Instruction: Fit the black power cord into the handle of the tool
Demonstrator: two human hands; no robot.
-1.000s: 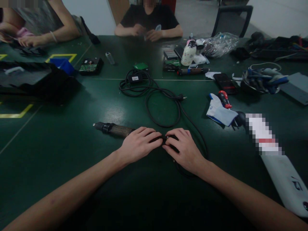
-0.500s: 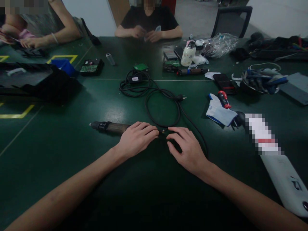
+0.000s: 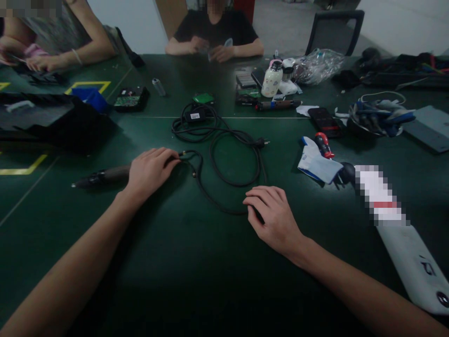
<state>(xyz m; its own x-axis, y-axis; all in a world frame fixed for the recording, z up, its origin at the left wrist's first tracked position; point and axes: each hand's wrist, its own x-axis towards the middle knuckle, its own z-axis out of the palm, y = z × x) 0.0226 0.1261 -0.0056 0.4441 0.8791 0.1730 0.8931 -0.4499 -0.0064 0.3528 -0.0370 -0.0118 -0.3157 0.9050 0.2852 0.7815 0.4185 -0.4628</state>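
My left hand [image 3: 150, 173] is wrapped over the rear part of a dark electric screwdriver [image 3: 110, 175], whose tip points left. A black cable [image 3: 210, 200] runs from beside my left fingertips, curves over the green table [image 3: 196, 262] and passes to my right hand [image 3: 270, 217]. That hand rests on the table with its fingers curved and a gap between thumb and forefinger; nothing shows in its grasp. Behind them lie a coiled black cord with a plug [image 3: 259, 142] and a black adapter [image 3: 195, 115] with a white label.
A black tray [image 3: 42, 121] stands at the left. At the right are a glove [image 3: 317, 161], a red-handled screwdriver [image 3: 324, 144], a phone [image 3: 325, 121] and a long white object [image 3: 414, 267]. A bottle [image 3: 272, 79] stands farther back. Two people sit across the table.
My left hand has moved left with the electric screwdriver, and the cable now stretches between my hands. My right hand has barely moved; its fingers look slightly more curled.
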